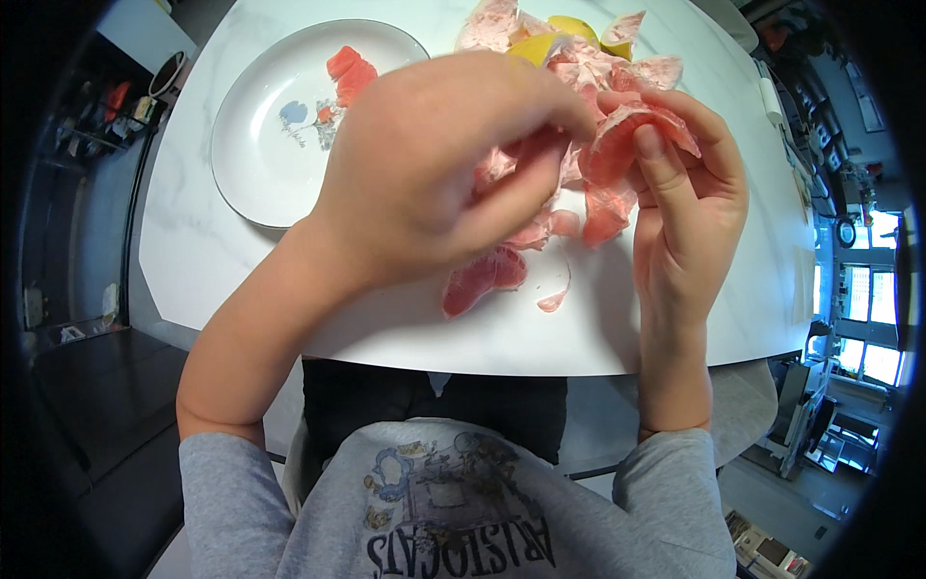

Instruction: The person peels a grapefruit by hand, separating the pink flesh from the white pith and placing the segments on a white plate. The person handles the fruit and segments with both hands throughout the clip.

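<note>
My right hand [687,174] holds a red pomelo segment [615,148] with a pale membrane along its top, the thumb pressing on it. My left hand [441,159], palm down and slightly blurred, has its bent fingertips at the segment's left side; whether they grip it cannot be told. Below lie membrane pieces [608,210] and a darker pomelo segment [485,281] near the table's front edge. At the upper left, a white plate [249,159] carries peeled red pulp [351,74], partly hidden by my left hand.
Yellow-green pomelo rind [575,29] and pale pith [488,25] are heaped at the back of the white marbled table [184,239]. A small membrane scrap [551,302] lies near the front edge. A grey chair [741,405] stands at the right.
</note>
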The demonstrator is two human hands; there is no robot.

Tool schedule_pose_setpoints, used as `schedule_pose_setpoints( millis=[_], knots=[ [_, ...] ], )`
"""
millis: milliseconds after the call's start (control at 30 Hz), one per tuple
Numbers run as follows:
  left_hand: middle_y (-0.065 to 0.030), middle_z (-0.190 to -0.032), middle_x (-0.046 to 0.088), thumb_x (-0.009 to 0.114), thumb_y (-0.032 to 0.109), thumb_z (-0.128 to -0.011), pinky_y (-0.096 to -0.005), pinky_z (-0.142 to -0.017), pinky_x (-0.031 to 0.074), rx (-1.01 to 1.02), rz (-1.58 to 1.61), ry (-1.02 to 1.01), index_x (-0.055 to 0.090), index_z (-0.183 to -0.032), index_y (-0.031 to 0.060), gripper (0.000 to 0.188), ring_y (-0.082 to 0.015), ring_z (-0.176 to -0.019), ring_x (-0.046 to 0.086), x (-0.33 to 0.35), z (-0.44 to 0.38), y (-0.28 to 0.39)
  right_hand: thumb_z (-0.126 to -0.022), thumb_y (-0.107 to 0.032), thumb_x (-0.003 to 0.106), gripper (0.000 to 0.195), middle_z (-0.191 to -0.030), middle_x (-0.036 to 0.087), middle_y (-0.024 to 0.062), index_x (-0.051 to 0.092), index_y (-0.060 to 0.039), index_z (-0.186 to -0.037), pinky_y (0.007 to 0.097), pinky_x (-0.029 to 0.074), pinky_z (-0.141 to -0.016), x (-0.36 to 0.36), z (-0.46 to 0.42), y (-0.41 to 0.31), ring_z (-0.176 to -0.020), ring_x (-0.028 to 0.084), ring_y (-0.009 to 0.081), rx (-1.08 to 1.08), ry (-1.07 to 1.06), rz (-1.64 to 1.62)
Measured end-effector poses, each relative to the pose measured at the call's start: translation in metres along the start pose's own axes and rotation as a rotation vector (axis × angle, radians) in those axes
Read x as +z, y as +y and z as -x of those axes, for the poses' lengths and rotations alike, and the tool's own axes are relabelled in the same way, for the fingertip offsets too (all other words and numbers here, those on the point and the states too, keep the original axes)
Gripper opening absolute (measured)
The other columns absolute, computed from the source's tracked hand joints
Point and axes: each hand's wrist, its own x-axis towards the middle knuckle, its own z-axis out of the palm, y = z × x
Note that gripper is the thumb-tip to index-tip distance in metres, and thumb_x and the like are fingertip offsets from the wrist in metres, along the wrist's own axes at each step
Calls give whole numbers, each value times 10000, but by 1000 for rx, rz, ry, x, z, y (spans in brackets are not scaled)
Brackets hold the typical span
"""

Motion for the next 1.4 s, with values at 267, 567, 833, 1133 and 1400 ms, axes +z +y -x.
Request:
schedule_pose_setpoints(
  millis=[267, 567, 833, 1133, 1400],
  knots=[
    [-111, -937, 734, 761, -23, -863, -255, -769, 567, -187, 255, 110, 724, -1048, -48, 190, -149, -818, 711, 6, 5, -2, -928, -29, 760, 275, -1140, 738, 110, 677, 19, -1186, 272, 558, -929, 13, 10, -2, -1042, 712, 161, -121, -48, 259],
    [-67, -803, 687, 766, -21, -804, -256, -659, 515, -44, -72, 73, 707, -903, -13, 115, -152, -701, 662, -1, 3, -2, -924, 38, 731, 250, -1144, 731, 129, 681, 41, -1169, 261, 586, -868, 16, 11, 1, -1014, 718, 170, -279, -104, 411],
    [-60, -795, 669, 714, -44, -768, -254, -652, 517, 64, -115, 81, 684, -902, -6, 143, -149, -691, 649, 2, 11, -29, -930, 71, 699, 244, -1153, 732, 156, 674, 55, -1172, 277, 583, -899, 18, 14, 0, -1033, 719, 191, -298, -160, 431],
    [-62, -811, 677, 712, -35, -789, -253, -667, 523, -147, 30, 88, 689, -922, -11, 137, -145, -708, 656, 9, 11, -13, -937, -13, 739, 255, -1136, 742, 150, 668, 28, -1178, 300, 562, -955, 10, 10, 7, -1041, 721, 201, -272, -38, 289],
    [-64, -825, 685, 710, -26, -808, -253, -681, 528, -180, 93, 74, 693, -939, -15, 133, -142, -723, 662, 11, 11, -6, -937, -5, 734, 265, -1159, 738, 154, 665, 26, -1191, 293, 559, -967, 9, 8, 8, -1062, 717, 192, -241, -50, 206]
  ],
)
